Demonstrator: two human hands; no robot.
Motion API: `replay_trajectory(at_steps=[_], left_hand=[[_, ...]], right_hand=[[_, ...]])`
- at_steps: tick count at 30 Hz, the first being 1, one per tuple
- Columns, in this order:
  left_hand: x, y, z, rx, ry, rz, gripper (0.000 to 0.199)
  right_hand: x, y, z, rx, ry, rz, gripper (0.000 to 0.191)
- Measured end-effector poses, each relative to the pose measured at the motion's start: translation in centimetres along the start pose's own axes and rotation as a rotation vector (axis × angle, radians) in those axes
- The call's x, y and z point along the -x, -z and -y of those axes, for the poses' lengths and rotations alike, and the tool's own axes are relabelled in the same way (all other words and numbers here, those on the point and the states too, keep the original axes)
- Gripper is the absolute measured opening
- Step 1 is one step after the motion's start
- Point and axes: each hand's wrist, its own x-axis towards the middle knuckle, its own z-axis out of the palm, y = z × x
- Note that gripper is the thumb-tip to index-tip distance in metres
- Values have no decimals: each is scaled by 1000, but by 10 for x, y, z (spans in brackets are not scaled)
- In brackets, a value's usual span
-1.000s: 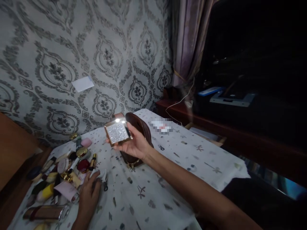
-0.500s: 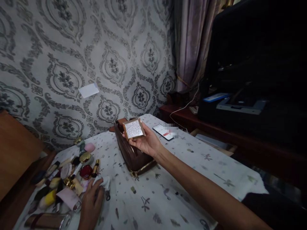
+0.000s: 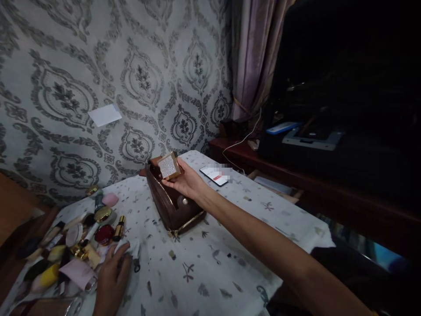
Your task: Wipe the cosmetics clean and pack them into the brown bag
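Note:
My right hand [image 3: 186, 179] grips a gold-edged square compact [image 3: 169, 167] with a glittery face, tilted, above the open top of a brown zippered bag [image 3: 164, 199]. My left hand [image 3: 113, 272] rests at the near left, beside a heap of cosmetics, its fingers bent over a crumpled white item [image 3: 132, 249]. Whether those fingers hold it is unclear. Around it lie a pink tube [image 3: 78, 273], a red round jar [image 3: 104, 234], a gold-lidded jar [image 3: 103, 214], a black-and-gold tube [image 3: 119, 228] and a pink sponge [image 3: 110, 199].
A phone [image 3: 213, 175] lies on the patterned tablecloth [image 3: 210, 245] right of the bag. Behind it a white cable [image 3: 235, 145] runs over a dark red desk [image 3: 215, 144] with an open drawer [image 3: 276, 186]. A large dark screen stands at the right.
The view has shifted, so most things sit further left. My right hand has turned the compact and holds it over the bag opening. My left hand stays by the cosmetics.

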Motion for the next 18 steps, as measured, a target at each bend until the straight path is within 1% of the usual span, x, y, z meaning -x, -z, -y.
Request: replay_trajectory(at_steps=[4,9,14,18], left_hand=[[0,0,-1,14,8,17,43],[1,2,-4,-1,-6,21,44],[3,0,-3,-9,10,22,43],[5,-3,2,-44,21,-10,44]], right_hand=[[-5,-4,3,96,1,-81,21],[-10,-4,4,205,-32,-178,14],[-15,-2,4,203,-72,-237,11],[-15,-2,5,163,-94,-247,14]])
